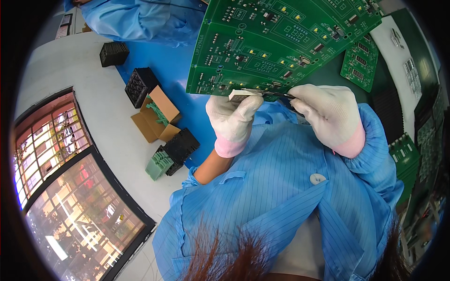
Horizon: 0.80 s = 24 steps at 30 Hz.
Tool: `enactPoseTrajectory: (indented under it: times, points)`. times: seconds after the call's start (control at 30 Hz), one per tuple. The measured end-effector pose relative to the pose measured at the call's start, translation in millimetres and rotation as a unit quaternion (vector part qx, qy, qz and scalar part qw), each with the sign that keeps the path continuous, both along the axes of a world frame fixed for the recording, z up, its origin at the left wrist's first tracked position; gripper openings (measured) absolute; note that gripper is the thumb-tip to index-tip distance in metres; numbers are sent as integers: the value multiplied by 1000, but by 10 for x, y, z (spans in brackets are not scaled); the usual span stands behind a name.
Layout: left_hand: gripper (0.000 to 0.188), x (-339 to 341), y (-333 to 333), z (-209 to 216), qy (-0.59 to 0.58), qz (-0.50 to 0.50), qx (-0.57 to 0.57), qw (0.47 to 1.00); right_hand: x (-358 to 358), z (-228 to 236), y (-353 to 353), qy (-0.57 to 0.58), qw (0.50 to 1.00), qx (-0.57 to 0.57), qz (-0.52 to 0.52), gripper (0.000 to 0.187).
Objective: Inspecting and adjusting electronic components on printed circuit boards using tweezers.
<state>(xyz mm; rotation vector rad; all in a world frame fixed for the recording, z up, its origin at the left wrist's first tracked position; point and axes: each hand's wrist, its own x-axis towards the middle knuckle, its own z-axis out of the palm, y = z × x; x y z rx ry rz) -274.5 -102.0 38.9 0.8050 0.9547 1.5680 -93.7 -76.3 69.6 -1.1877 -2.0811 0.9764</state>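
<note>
A large green circuit board panel [262, 61] with rows of small parts stands tilted in front of me. My left hand [230, 119], in a white glove with a pink cuff, is closed at the panel's lower edge. Between its thumb and fingers sits a small white block-shaped component [240, 95]. My right hand [328, 112], gloved the same way, pinches thin dark tweezers [276, 93]. Their tips point left and lie at the top of the white component. Whether the left fingers also touch the panel cannot be made out.
On the left, an open cardboard box [167, 107] with green pieces stands near black trays [140, 86] on the blue mat [140, 55]. A smaller green board [360, 63] with displays lies at right. Another person's blue sleeve [140, 21] shows at the top.
</note>
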Motion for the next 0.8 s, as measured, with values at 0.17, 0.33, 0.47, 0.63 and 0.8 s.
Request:
enactPoseTrajectory:
  times: [0.17,0.33,0.47,0.63,0.8]
  points:
    - [30,-23,-10,23,21,-14,-9,1000,15,65,1,-30,999,-23,1,13]
    - [31,-129,150,28,-36,-25,-57,997,156,89,-50,39,996,21,-73,19]
    - [36,-210,314,49,-62,-103,-91,989,593,-132,-60,254,897,-6,-362,32]
    - [46,-230,514,286,-14,-249,-134,959,822,-31,39,445,834,-159,-284,56]
    - [50,-258,607,458,56,-299,-154,940,714,24,-67,464,825,-298,-124,50]
